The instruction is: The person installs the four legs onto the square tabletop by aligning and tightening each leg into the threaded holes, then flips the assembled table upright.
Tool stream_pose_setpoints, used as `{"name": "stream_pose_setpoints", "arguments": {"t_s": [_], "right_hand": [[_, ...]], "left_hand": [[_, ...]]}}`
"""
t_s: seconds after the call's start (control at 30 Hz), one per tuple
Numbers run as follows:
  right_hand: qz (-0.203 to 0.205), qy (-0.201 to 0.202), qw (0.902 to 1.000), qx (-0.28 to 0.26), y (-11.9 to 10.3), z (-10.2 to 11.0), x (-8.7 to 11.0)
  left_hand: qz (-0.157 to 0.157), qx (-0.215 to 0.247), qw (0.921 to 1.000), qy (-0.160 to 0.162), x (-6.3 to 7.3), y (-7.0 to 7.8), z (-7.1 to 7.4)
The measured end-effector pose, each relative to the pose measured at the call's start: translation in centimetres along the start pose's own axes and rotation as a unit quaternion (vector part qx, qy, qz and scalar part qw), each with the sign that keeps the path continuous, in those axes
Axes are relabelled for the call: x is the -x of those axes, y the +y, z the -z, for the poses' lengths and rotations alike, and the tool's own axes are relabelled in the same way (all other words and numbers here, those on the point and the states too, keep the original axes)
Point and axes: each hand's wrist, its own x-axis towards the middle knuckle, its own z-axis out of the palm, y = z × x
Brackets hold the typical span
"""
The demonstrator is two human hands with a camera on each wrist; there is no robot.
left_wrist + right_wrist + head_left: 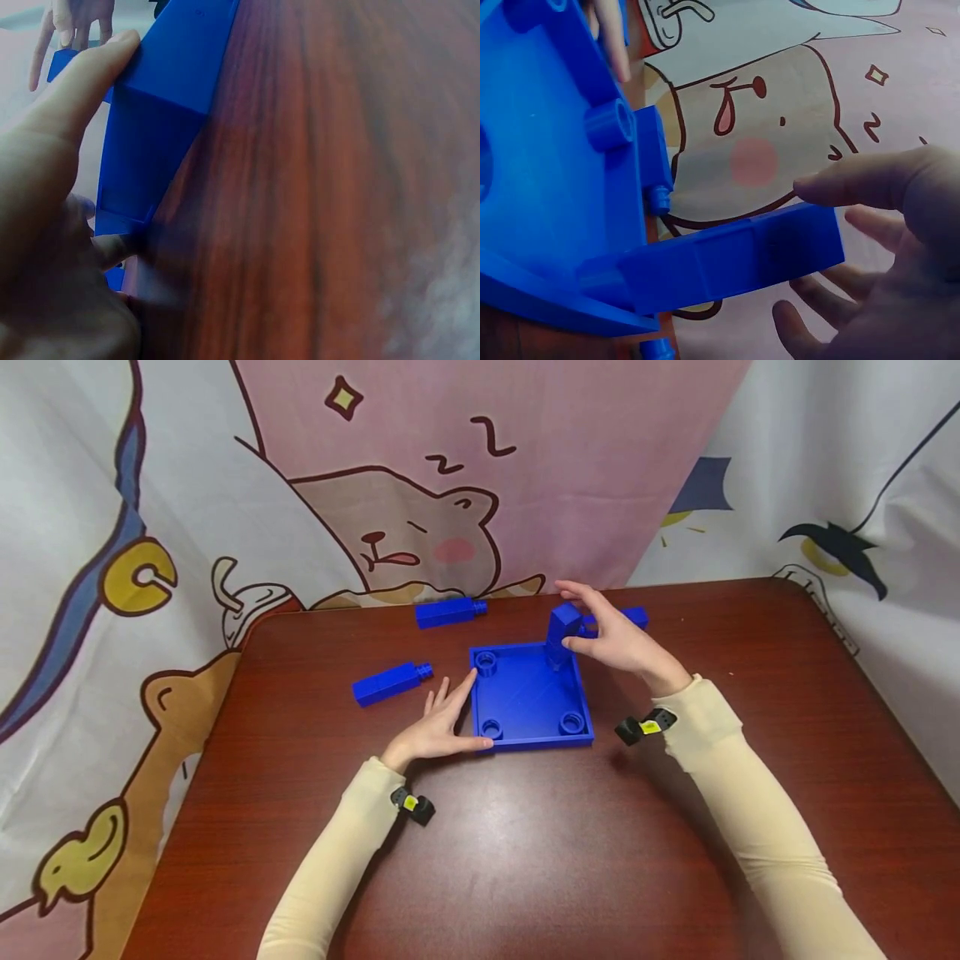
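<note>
A square blue tray (530, 693) with raised walls and round corner sockets lies on the table. My left hand (438, 727) spans its near left corner, thumb against the front wall and straight fingers along the left side. Upright at the back right corner stands a blue square post (562, 631). Around its top is my right hand (611, 639), fingers spread and thumb at the post's side. In the right wrist view the post (735, 259) sits at the corner socket, with the thumb tip close to its edge; whether it touches cannot be told.
Two loose blue posts with ridged pegs lie left of the tray, one nearer (386, 685) and one farther back (446, 612). Another blue post (633, 617) lies behind the right hand, partly hidden. A printed curtain (420, 527) hangs behind the brown table (480, 852).
</note>
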Motion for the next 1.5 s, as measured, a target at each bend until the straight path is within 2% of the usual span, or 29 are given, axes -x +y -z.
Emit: {"name": "stream_pose_setpoints", "arguments": {"t_s": [0.1,0.2,0.5,0.7,0.83,1.13,1.5], "right_hand": [[0.007,-0.029,0.9995,-0.004,0.0,0.4,-0.1],[-0.004,-0.028,0.9996,0.004,0.0,0.5,-0.1],[-0.054,0.060,0.9959,0.041,0.4,-0.3,-0.2],[-0.042,0.115,0.9920,0.031,0.7,-1.1,0.0],[-0.039,0.142,0.9882,0.043,0.9,-1.5,0.2],[0.006,0.198,0.9774,0.074,1.2,-3.0,0.4],[0.007,0.228,0.9716,0.063,1.2,-3.6,0.4]], "left_hand": [[-0.001,0.002,1.0000,-0.001,0.0,0.0,0.0],[-0.002,0.002,1.0000,0.001,0.0,-0.1,0.0],[0.003,-0.008,1.0000,0.003,0.0,0.2,0.0],[0.001,-0.013,0.9999,0.002,-0.1,0.4,0.0],[0.002,-0.013,0.9999,0.001,-0.1,0.4,-0.1],[0.004,-0.012,0.9999,-0.004,0.1,0.4,0.1],[0.001,-0.016,0.9998,-0.009,0.2,0.5,0.2]]}}
